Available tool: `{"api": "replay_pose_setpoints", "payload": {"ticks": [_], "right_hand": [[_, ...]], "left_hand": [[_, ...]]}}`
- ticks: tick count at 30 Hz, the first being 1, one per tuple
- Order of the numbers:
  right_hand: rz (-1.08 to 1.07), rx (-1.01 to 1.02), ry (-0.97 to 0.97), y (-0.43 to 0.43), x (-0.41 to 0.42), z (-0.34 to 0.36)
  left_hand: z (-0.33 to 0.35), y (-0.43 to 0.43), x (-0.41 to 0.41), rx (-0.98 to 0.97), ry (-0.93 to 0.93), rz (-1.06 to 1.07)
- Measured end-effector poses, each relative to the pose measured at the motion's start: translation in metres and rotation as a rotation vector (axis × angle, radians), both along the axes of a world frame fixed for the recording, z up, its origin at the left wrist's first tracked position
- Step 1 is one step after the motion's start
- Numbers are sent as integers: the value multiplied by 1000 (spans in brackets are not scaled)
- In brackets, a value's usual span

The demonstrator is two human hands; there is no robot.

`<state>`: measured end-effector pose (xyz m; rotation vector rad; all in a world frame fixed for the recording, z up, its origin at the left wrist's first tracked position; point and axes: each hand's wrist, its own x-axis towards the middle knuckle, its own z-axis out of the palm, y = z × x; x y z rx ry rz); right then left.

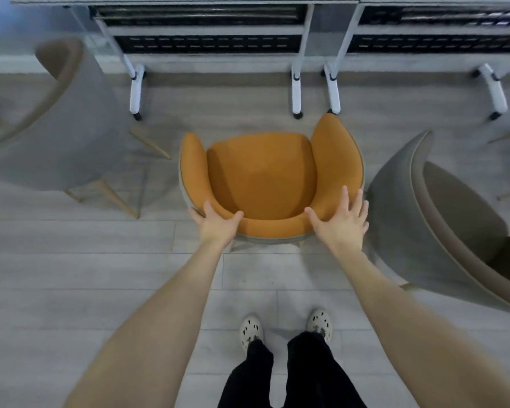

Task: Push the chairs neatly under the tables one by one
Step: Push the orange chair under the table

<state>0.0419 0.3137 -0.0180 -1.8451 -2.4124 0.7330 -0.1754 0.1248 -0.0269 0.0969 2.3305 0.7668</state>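
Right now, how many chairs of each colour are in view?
Orange chair: 1
Grey chairs: 2
Total: 3

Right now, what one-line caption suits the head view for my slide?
Left hand holds and right hand rests on the backrest of the orange chair, which faces the white table legs.
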Motion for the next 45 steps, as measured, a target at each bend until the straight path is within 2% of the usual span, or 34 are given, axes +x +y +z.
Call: {"api": "replay_pose_setpoints", "payload": {"ticks": [2, 4, 8, 18, 45], "right_hand": [[-127, -157, 4, 6, -8, -7], [-249, -263, 80, 12, -20, -12], [-411, -286, 130, 28, -33, -9], [-493, -192, 139, 82, -89, -7], [-532, -177, 187, 395, -312, -6]], "left_hand": [[-8, 15, 4, -72, -29, 30], [-14, 27, 9, -132, 22, 60], [-20, 44, 10, -205, 97, 118], [-14, 116, -53, -193, 146, 44], [-8, 440, -282, -211, 177, 8]]}}
